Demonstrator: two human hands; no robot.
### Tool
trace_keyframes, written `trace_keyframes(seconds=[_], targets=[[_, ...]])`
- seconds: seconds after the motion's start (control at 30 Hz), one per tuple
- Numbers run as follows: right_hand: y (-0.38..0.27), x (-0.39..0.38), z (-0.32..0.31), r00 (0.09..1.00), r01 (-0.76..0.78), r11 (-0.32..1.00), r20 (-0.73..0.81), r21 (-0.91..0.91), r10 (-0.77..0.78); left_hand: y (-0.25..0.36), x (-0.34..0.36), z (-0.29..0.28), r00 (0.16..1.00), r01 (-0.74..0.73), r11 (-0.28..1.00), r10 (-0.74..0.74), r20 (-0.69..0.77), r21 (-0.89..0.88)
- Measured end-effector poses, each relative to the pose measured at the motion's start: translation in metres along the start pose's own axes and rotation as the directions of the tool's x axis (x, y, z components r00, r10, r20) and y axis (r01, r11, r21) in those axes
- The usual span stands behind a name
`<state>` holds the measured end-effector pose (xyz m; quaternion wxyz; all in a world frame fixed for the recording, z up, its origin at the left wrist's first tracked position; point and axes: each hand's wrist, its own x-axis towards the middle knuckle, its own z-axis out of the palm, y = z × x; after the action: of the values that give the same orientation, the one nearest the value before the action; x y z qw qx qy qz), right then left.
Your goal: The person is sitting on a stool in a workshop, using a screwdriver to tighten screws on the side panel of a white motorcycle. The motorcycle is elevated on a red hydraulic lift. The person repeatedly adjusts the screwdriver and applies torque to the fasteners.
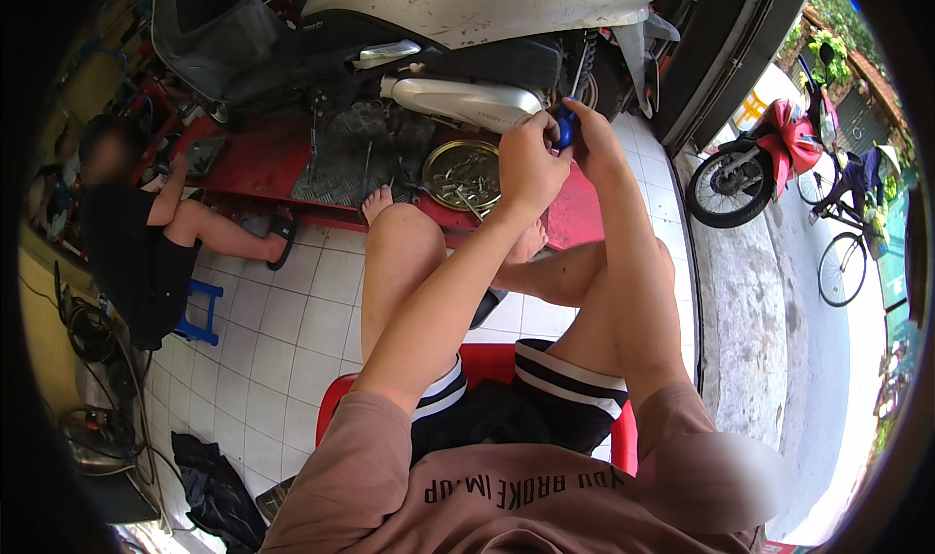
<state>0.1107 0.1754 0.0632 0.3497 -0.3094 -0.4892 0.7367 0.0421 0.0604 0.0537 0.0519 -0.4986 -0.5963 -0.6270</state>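
Remote here, IMO I'm on the screwdriving step: L hand (pixel 533 163) and R hand (pixel 596 147) both clasp the blue screwdriver (pixel 565 126), far side by the scooter (pixel 429 23), so next prob needs steady twist.

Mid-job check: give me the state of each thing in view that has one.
Left hand: closed on the blue-handled tool
Right hand: closed on the same tool
Round tray: uncovered, holding loose small metal parts
Silver scooter: standing upright
Red motorbike: parked outside, riderless
Blue stool: under the co-worker
Red chair: occupied by the wearer
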Motion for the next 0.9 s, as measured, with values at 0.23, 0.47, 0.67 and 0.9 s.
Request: trace_keyframes(seconds=[0.23, 0.47, 0.67, 0.9], targets=[[-0.016, -0.022, -0.006, 0.988, -0.066, 0.765, -0.147, -0.641, -0.038, -0.003, -0.013, -0.010, 0.862, 0.035, 0.988, -0.108, 0.495, 0.153], [-0.037, -0.031, -0.072, 0.975, -0.038, 0.064, -0.022, -0.997, 0.223, -0.056, -0.070, 0.010, 0.338, -0.245, 0.807, -0.448, 0.828, 0.537], [-0.044, -0.052, -0.056, 0.968, 0.014, 0.062, 0.029, -0.998, 0.248, -0.206, -0.108, -0.010, 0.263, -0.060, 0.508, -0.822, 0.504, 0.860], [-0.043, -0.075, -0.062, 0.995, 0.091, 0.038, 0.093, -0.995, 0.032, -0.295, -0.119, -0.002, 0.594, 0.159, 0.630, -0.676, 0.436, 0.761]])
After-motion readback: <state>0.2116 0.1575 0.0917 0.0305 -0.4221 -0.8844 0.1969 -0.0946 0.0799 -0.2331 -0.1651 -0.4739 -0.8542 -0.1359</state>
